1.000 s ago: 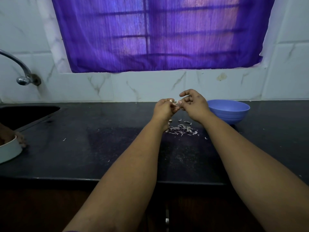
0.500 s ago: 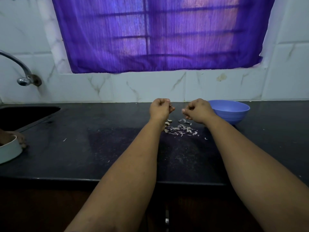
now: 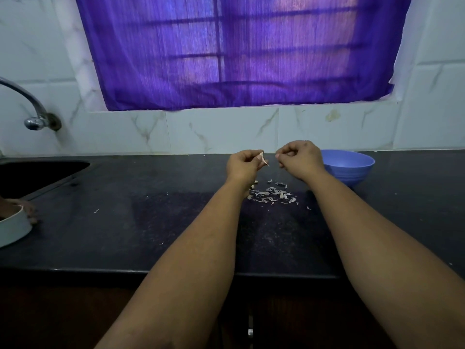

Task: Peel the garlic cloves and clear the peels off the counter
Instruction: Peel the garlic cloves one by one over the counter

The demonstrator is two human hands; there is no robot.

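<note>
Above the dark surface [image 3: 151, 222], the left hand [image 3: 242, 166] pinches a strip of garlic peel [image 3: 263, 159] in its grip. The right hand [image 3: 300, 159], apart from it, has its fingers curled; whether they hold a clove I cannot tell. A pile of peels [image 3: 273, 195] lies below the hands, near a blue bowl [image 3: 348, 167].

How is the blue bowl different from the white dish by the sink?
The blue bowl is fully in view at the right, behind the right hand; the white dish is cut off by the left edge. Nobody touches the bowl; another person's fingers rest against the dish. Both sit on the black counter.
</note>
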